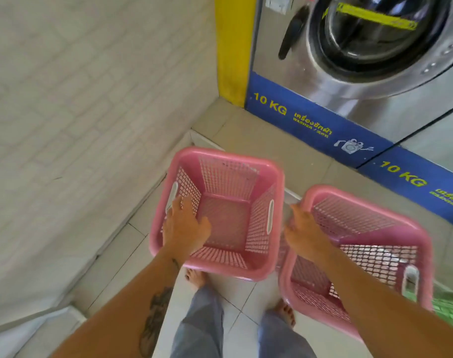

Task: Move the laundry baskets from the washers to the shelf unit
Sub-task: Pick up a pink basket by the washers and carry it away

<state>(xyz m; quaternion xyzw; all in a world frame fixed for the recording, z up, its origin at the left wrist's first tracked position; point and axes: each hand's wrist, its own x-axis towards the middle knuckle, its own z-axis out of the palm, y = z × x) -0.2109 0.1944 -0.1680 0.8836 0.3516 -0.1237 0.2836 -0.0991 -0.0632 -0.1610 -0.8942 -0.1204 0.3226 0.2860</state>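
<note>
At the foot of two steel washers (pixel 349 81), a person is standing barefoot on pale floor tiles (pixel 246 140) and looking down at two pink laundry baskets, one in each hand. The left hand (pixel 185 226) is reaching inside the left basket (pixel 225 220), its fingers curling over the side wall by a slot handle. The right hand (pixel 305 231) is gripping the near corner rim of the right basket (pixel 354 215). Both hands are holding firmly rather than lying flat.

The baskets are sitting side by side, just apart, directly in front of the washers. They seem to be hanging a little above the floor, though this is hard to judge. The job appears to be only beginning: both baskets are in hand, but the shelf unit is not in view, so the carrying and placing are yet to come.

Each basket is empty — square, smooth-rimmed moulded plastic with lattice walls that taper down to a smaller base. The washers are showing brushed metal, a round glass door and a blue band (pixel 310 125) reading "10 KG".
</note>
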